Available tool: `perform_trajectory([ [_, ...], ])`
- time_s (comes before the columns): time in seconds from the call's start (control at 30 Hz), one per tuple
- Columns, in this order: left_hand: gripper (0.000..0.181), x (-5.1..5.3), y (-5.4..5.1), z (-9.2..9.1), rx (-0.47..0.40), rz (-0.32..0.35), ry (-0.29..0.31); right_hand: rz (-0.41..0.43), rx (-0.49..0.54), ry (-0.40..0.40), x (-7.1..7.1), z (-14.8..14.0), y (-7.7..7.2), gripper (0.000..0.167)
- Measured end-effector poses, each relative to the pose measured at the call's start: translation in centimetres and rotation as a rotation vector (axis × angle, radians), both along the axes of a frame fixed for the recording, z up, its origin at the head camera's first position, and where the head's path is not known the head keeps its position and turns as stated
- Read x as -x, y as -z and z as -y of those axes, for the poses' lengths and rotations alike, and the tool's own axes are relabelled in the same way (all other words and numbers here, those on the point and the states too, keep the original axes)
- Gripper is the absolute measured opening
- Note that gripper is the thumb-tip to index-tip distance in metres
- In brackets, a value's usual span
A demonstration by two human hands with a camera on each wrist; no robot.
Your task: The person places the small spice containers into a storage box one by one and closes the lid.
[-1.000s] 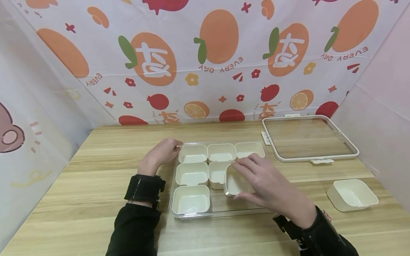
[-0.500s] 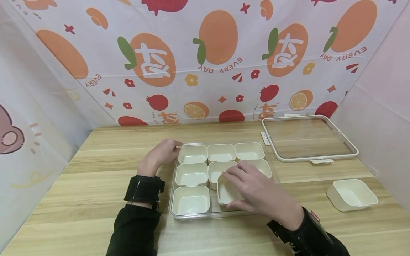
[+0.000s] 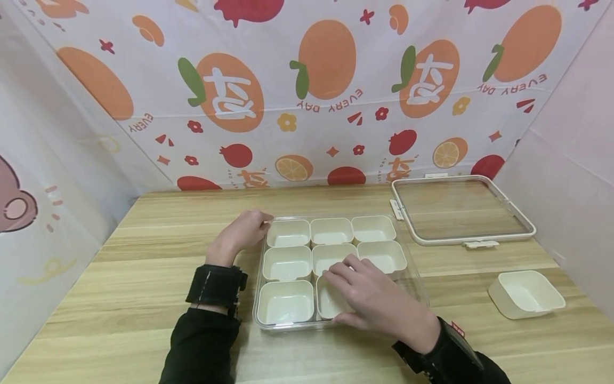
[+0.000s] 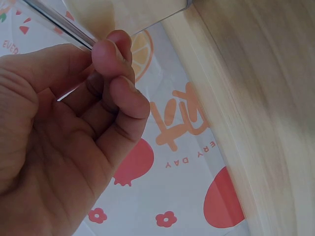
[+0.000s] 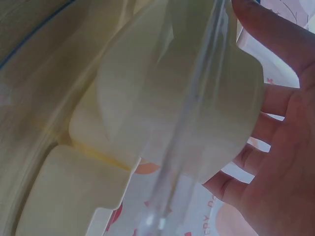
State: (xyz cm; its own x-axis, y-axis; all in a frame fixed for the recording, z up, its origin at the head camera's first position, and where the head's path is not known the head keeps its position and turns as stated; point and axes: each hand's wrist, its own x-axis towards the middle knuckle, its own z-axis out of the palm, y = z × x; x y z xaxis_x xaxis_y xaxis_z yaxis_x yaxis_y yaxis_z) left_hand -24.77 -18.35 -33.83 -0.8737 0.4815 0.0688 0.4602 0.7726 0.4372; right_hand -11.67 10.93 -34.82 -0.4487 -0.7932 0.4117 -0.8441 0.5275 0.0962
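My right hand [image 3: 371,296] grips a cream cup [image 3: 330,300] by its rims, thumb at the near side and fingers at the far side, in the front middle spot of a clear tray [image 3: 416,277]. In the right wrist view, the fingers of the right hand [image 5: 275,142] lie along the cup's wall [image 5: 216,123] behind the tray's clear edge. My left hand [image 3: 242,234] holds the tray's back left corner; in the left wrist view the left hand [image 4: 74,123] pinches the clear edge [image 4: 64,18]. Several cream cups [image 3: 288,262] stand in rows in the tray.
A clear lid with a cream frame [image 3: 465,239] lies at the back right of the wooden table [image 3: 120,298]. One more cream cup [image 3: 527,293] stands on the table at the right. A fruit-print cloth [image 3: 331,128] hangs behind.
My right hand has moved left and toward the tray's front with the cup, which now sits lower beside the front left cup. The middle row's right cup has come into view. The left hand stays put.
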Motion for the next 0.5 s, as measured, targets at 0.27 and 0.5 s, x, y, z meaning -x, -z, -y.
perform_trajectory([
  [0.27, 0.024, 0.01, -0.05, -0.12, 0.01, 0.007, -0.012, 0.022, -0.017, 0.008, -0.14, 0.33, 0.23, 0.076],
  [0.5, 0.023, 0.04, 0.02, -0.05, 0.0, -0.001, 0.0, 0.04, -0.046, 0.007, -0.39, 0.48, 0.5, 0.075],
])
